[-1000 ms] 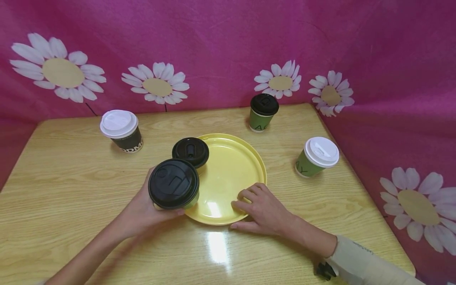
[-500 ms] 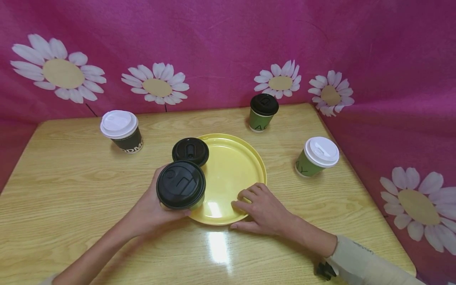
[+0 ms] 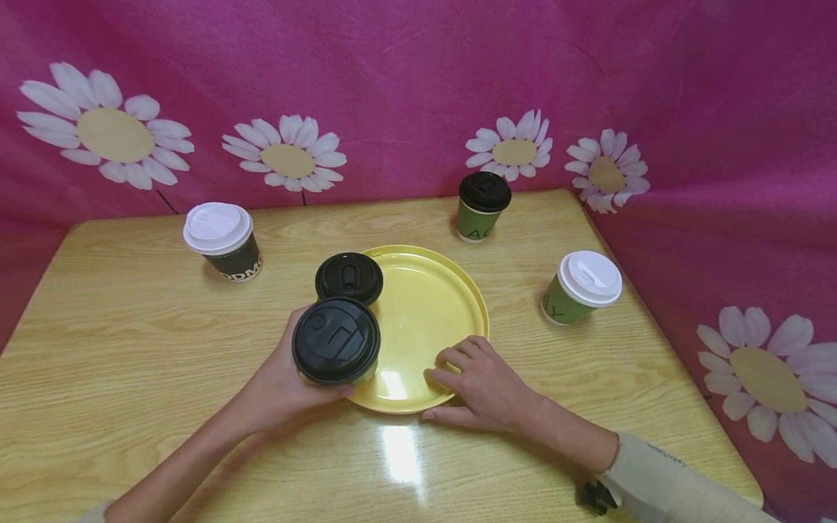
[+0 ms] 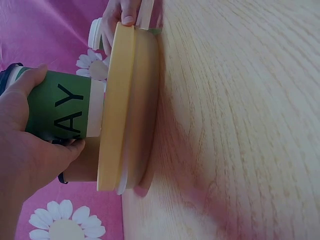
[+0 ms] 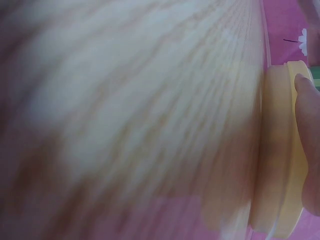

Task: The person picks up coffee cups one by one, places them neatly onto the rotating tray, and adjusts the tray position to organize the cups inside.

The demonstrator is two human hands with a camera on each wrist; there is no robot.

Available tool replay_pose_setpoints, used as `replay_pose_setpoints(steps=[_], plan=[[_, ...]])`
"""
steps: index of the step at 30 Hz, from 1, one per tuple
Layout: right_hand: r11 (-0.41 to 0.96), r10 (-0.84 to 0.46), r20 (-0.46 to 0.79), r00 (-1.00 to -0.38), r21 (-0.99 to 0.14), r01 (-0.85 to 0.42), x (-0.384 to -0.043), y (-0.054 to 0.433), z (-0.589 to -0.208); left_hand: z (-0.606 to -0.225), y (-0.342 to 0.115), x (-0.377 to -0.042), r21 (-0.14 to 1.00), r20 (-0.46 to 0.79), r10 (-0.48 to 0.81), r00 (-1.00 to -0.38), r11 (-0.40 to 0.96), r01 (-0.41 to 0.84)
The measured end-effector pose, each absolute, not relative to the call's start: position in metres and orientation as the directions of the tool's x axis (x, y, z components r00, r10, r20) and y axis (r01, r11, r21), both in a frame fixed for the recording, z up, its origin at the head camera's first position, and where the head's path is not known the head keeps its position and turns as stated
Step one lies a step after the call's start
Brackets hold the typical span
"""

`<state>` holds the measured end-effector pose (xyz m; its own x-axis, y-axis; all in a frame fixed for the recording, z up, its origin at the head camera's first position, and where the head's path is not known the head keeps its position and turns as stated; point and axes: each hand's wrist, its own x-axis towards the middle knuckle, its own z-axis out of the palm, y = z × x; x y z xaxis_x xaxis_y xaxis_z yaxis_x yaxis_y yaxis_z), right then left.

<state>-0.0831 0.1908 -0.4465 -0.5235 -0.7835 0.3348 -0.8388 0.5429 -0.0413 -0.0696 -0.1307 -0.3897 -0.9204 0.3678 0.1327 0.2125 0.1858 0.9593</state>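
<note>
Wood-grained table [image 3: 163,349] before pink daisy-printed cloth [image 3: 392,94]. Gripped in the curled left hand [image 3: 281,385]: green paper cup with black lid [image 4: 65,105], roughly upright at the near-left edge of a round glossy yellow tray [image 3: 425,312]; contact between them impossible to tell. Pinched at its near-right rim by the right hand [image 3: 480,385]. Just behind, partly blocked by the held cup: tan cup with black lid [image 3: 346,272]. Farther out: black-lidded green cup [image 3: 479,220], white-lidded green cup [image 3: 565,301], white-lidded black cup [image 3: 237,260].

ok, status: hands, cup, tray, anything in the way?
Left hand gripping green cup at near-left of yellow tray. Right hand holding tray rim. Second black-lidded cup close beyond; contact unclear.
</note>
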Motion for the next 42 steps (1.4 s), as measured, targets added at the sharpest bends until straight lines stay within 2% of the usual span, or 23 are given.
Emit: replay_pose_setpoints(steps=[23, 42], plan=[[0.542, -0.784, 0.333, -0.523, -0.042, -0.839, -0.083, 0.191, -0.446, -0.399, -0.125, -0.073, 0.969, 0.09, 0.422, -0.902, 0.17, 0.176], [0.539, -0.785, 0.339, -0.518, -0.039, -0.842, -0.083, 0.191, -0.446, -0.408, -0.123, -0.074, 0.971, 0.089, 0.407, -0.909, 0.167, 0.17]])
